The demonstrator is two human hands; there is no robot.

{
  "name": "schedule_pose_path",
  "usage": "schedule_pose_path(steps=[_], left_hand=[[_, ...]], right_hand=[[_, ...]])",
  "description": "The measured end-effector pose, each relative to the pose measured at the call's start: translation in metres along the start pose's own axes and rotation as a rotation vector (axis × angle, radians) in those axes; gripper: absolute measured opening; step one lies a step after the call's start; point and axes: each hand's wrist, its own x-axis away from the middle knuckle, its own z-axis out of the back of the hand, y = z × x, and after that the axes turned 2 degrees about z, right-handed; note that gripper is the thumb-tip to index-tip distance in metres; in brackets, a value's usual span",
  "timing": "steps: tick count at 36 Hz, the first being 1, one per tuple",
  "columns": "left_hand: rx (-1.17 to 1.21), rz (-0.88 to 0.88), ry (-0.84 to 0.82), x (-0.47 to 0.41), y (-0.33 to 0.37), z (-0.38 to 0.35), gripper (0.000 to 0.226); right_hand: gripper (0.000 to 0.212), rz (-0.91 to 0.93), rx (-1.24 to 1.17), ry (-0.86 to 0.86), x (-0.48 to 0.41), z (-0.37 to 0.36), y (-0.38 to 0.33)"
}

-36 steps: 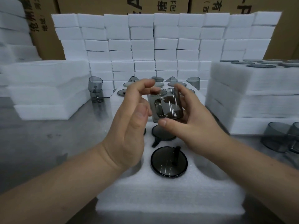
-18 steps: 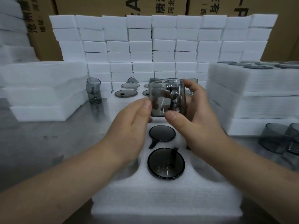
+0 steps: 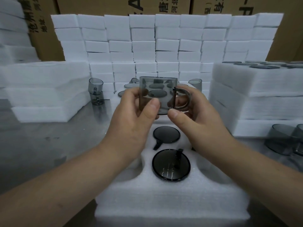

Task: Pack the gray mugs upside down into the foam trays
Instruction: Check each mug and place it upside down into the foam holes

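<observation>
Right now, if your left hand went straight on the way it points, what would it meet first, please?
It grips the held mug; pushing forward, the left hand would probably reach the upturned mugs packed behind it first, though depth is unclear.

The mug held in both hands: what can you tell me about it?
The gray mug is a straight-sided cylinder of smoky, see-through material, with a curved loop handle pointing right. It is held in the air above the foam tray, sides vertical; which end is the mouth I cannot tell. The left hand grips its left side, thumb in front; the right hand holds the handle side, thumb at the lower edge.
</observation>
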Motion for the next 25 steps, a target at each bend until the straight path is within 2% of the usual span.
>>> schedule_pose_path(steps=[7,16,25], left_hand=[[-0.137,0.017,0.06,0.0,0.0,-0.002,0.042],[-0.132,0.034,-0.009,0.002,0.0,0.0,0.05],[-0.151,0.046,-0.034,0.003,-0.003,0.0,0.051]], right_hand=[[0.04,0.017,-0.129,0.026,0.0,-0.002,0.009],[0.023,0.037,-0.118,0.059,-0.002,0.001,0.011],[0.027,0.029,-0.211,0.056,-0.002,0.002,0.008]])
